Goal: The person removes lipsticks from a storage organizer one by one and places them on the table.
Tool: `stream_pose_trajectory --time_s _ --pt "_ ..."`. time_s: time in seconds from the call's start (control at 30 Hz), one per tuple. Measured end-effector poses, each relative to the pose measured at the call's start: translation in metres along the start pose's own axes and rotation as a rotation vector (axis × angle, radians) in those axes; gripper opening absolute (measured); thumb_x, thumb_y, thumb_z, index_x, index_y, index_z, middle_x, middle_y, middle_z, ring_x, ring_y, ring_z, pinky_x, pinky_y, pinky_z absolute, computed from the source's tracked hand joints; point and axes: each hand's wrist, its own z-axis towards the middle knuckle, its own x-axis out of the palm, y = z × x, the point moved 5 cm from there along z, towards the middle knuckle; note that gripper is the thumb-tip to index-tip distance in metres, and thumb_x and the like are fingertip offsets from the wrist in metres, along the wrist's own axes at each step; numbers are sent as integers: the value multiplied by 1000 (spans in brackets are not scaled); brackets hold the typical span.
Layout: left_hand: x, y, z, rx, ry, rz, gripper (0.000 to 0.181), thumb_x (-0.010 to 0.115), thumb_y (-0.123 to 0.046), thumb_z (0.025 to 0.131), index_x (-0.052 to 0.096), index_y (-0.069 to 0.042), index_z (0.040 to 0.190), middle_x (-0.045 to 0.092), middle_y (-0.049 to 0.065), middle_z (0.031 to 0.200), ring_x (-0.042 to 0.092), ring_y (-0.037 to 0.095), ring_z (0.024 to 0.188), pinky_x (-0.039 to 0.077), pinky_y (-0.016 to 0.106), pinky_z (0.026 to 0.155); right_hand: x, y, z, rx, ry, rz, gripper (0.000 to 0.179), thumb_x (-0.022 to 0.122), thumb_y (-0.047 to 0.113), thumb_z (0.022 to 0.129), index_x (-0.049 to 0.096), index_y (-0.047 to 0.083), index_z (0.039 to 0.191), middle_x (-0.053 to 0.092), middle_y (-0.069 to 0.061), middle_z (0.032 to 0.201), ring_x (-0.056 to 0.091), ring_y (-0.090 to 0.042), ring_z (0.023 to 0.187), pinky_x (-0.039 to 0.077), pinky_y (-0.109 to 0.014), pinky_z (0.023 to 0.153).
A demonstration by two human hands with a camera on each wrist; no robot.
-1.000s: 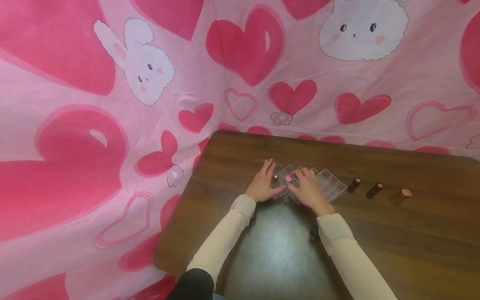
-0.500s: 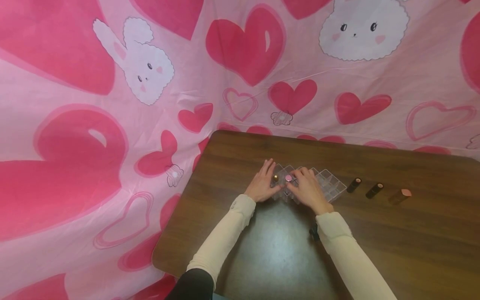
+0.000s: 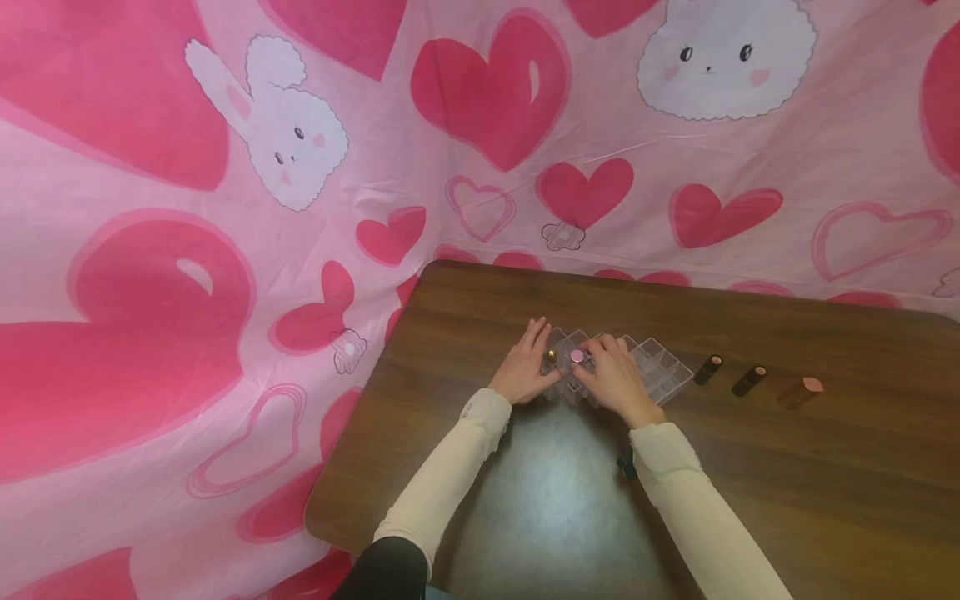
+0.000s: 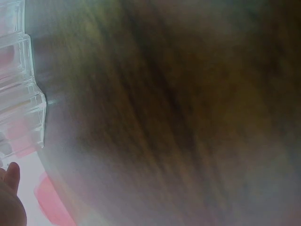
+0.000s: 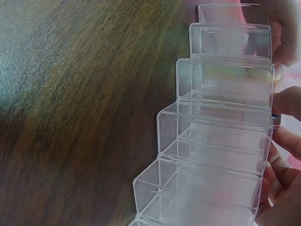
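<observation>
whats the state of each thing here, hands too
clear organizer: standing on the table
gold-topped tube: upright in an organizer slot
pink-topped tube: upright, whether fully seated unclear
left black tube: standing, apart
right black tube: standing, apart
brown tube: standing, rightmost
small black object: partly hidden by the right sleeve
left hand: fingers extended at organizer's left end
right hand: fingers curled at the pink-topped tube
</observation>
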Motion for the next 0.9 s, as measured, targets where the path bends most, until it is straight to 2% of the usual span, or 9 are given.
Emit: stream_pose_trajectory --time_s 0.6,0.9 --pt "3 2 1 3 2 9 83 48 -55 82 10 -17 145 2 -2 152 1 16 140 31 46 103 0 -1 2 7 3 4 38 61 30 82 56 5 110 49 -14 106 40 -30 98 37 -46 82" --pt "2 0 2 7 -6 5 83 50 -53 82 14 -12 144 3 -1 152 2 17 140 31 46 103 -1 -1 1 -10 -6 4 36 61 28 82 57 4 108 50 -13 106 41 -30 97 37 -47 82"
